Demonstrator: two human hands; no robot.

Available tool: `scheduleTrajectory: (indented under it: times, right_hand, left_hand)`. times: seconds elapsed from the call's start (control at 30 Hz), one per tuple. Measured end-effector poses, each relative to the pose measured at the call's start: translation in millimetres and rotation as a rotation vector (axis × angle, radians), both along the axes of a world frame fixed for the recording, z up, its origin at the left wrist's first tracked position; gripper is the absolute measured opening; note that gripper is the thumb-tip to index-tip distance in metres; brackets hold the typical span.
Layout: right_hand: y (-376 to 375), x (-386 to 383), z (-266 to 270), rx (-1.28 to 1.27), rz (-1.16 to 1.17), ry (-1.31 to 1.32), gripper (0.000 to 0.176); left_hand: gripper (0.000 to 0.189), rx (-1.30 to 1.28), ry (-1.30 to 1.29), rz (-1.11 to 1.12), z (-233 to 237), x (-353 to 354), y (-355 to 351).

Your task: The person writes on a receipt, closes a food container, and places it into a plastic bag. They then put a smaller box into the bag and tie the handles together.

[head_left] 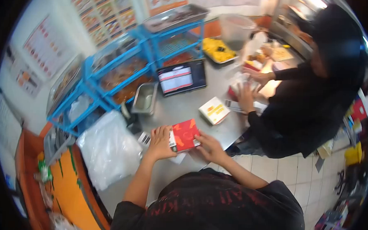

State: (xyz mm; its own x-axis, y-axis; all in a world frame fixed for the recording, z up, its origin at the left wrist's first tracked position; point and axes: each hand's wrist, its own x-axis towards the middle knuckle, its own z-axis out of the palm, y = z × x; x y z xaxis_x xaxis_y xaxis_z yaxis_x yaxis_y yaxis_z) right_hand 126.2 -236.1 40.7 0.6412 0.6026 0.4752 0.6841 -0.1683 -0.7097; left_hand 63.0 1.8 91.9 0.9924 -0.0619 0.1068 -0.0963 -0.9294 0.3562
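Head view: the red box (186, 133) is held between two bare hands, over the silver table (215, 84); whether it is touching the table cannot be told. Its left edge is clamped by the bent fingers of the left hand (161, 142). Its right edge is touched by the fingers of the right hand (211, 148), which are a bit apart; whether it is pinched or just leaned on cannot be told. One hand seems to be put on each side so that the box is not tipped, and most of its top is left bare. Just left of the left fingers, a paper slip (144, 138) is laid. Farther left, plastic bags (108, 146) are heaped, maybe so they can be grabbed fast. Past the right fingers, a white and yellow box (214, 111) is set near, within easy reach. Beyond both hands, a tablet (182, 78) is propped up, likely so its screen can be read. Farther off to the right, something red and white is touched by another person's hand (246, 98).
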Motion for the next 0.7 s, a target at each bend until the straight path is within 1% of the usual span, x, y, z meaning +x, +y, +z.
scheduleTrajectory:
  times: [0.03, 0.07, 0.1, 0.17, 0.23, 0.27, 0.33, 0.37, 0.43, 0.47, 0.5, 0.53, 0.57, 0.63, 0.67, 0.7]
  right_hand:
    - [4.1, -2.2, 14.1, 0.059, 0.039, -0.057, 0.049]
    - [12.3, -6.8, 24.9, 0.111, -0.009, -0.015, 0.047]
    - [20.2, -14.6, 36.1, 0.138, -0.051, 0.043, 0.045]
    - [49.7, -20.8, 61.4, 0.015, -0.270, -0.128, 0.042]
    - [81.3, -26.9, 52.9, 0.236, -0.247, 0.242, 0.029]
    - [80.5, -3.6, 47.0, 0.203, -0.195, 0.268, 0.029]
    - [104.1, 1.6, 33.4, -0.373, -0.139, 0.650, 0.028]
    - [125.6, 0.2, 27.1, -0.387, -0.121, 0.645, 0.028]
    - [174.9, 0.9, 15.1, -0.437, 0.050, 0.610, 0.035]
    - [204.9, 11.0, -18.0, -0.248, 0.042, 0.484, 0.038]
    - [231.6, 24.4, -48.7, -0.056, 0.036, 0.362, 0.041]
    - [260.1, 16.9, -33.5, 0.019, -0.012, 0.543, 0.040]
    - [285.5, 11.3, -15.4, 0.099, -0.066, 0.720, 0.040]
    - [317.7, 38.8, -35.6, -0.064, 0.027, 0.828, 0.039]
    - [330.1, 40.3, -36.3, -0.062, 0.024, 0.816, 0.039]
    - [338.2, 39.4, -34.1, -0.111, 0.004, 0.934, 0.035]
  left_hand:
    - [0.087, 0.013, -0.070, 0.018, 12.2, -14.6, 0.5]
    - [0.085, 0.022, -0.138, 0.048, 23.3, -33.6, 5.3]
    - [0.083, 0.022, -0.123, 0.090, 36.8, -56.1, 10.3]
    - [0.079, 0.029, -0.044, 0.192, 50.2, -100.1, 22.8]
    - [0.081, -0.008, 0.038, 0.286, 53.8, -144.8, 35.2]
    - [0.081, -0.028, 0.064, 0.343, 50.8, -144.6, 29.6]
    - [0.081, -0.073, 0.123, 0.451, 39.8, -182.8, 45.7]
    - [0.081, -0.081, 0.124, 0.473, 27.8, -195.6, 52.9]
    - [0.082, -0.020, 0.113, 0.550, -2.0, -211.3, 62.0]
    - [0.082, -0.033, 0.121, 0.563, -15.2, -215.0, 64.5]
    - [0.084, -0.061, 0.057, 0.569, -28.5, -213.0, 59.9]
    - [0.085, -0.089, -0.008, 0.567, -35.0, -216.8, 62.8]
    - [0.085, -0.096, -0.003, 0.570, -36.4, -217.9, 64.5]
    - [0.085, -0.090, -0.017, 0.533, -35.6, -211.7, 67.4]
    - [0.085, -0.106, -0.013, 0.528, -35.9, -210.5, 68.8]
    - [0.085, -0.113, -0.026, 0.520, -35.8, -209.3, 71.5]
